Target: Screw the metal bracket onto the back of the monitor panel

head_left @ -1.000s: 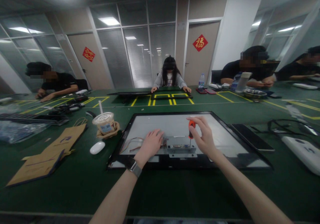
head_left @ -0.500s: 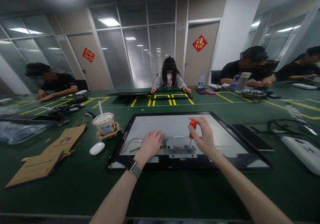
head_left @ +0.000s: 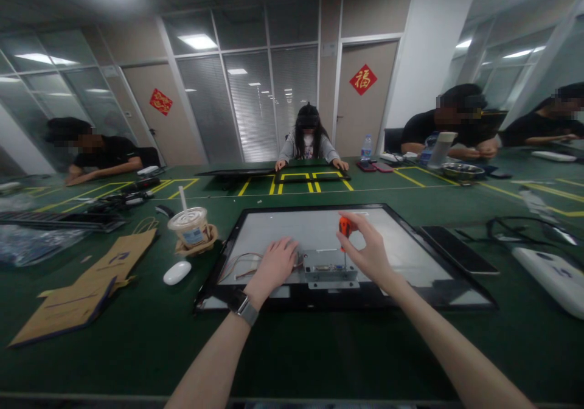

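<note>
A black-framed monitor panel [head_left: 401, 238] lies face down on the green table, its silver back up. A small metal board cover [head_left: 329, 268] sits at its near middle, with coloured wires [head_left: 239, 264] running out to the left. My right hand [head_left: 371, 254] pinches an orange-handled screwdriver [head_left: 344, 226], held upright with its tip on the cover. My left hand [head_left: 275, 265] rests on the panel by the cover's left end, fingers bent and pressed down; a watch is on that wrist.
Left of the panel are an iced drink cup [head_left: 191, 225], a white mouse [head_left: 177, 272] and a brown paper bag [head_left: 86, 281]. A dark phone-like slab [head_left: 458, 250], cables and a white device [head_left: 552, 275] lie right. Other people sit around the table's far side.
My right hand and the screwdriver have shifted slightly left, and the fingers have turned on the handle. My left hand stays put.
</note>
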`<state>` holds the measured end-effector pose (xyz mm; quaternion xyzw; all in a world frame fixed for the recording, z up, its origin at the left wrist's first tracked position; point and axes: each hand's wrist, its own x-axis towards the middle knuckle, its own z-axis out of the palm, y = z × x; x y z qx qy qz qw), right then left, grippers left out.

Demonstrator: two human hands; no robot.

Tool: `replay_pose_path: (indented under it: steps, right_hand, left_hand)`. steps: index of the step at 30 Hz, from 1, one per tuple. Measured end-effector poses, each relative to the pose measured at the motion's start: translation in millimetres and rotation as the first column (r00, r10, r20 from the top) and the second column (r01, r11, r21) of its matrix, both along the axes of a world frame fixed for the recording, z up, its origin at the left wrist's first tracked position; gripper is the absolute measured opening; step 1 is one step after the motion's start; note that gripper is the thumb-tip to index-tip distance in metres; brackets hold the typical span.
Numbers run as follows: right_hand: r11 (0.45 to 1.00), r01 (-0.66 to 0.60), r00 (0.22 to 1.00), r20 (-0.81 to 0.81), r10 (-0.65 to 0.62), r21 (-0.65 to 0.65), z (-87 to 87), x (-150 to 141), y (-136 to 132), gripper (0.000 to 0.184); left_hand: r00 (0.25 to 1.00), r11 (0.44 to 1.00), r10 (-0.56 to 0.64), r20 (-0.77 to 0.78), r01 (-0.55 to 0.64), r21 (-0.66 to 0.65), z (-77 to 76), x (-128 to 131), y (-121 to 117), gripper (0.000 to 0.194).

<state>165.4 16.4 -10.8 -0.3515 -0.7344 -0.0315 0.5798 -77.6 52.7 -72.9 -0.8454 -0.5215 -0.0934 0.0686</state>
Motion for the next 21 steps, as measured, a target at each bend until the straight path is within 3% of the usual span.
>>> replay_pose_path:
  steps: [12, 21]
  right_hand:
    - [0.999, 0.034, 0.999, -0.02, -0.033, 0.027, 3.3, -0.6, -1.0, 0.031]
    - [0.994, 0.101, 0.979, -0.181, -0.093, 0.032, 2.3, -3.5, -3.6, 0.032]
  left_hand:
    - [1.0, 1.0, 0.002, -0.002, -0.002, -0.018, 4.4, 0.1, -2.3, 0.039]
    - [1.0, 1.0, 0.002, 0.005, -0.001, -0.025, -0.2, -0.7, 0.8, 0.04]
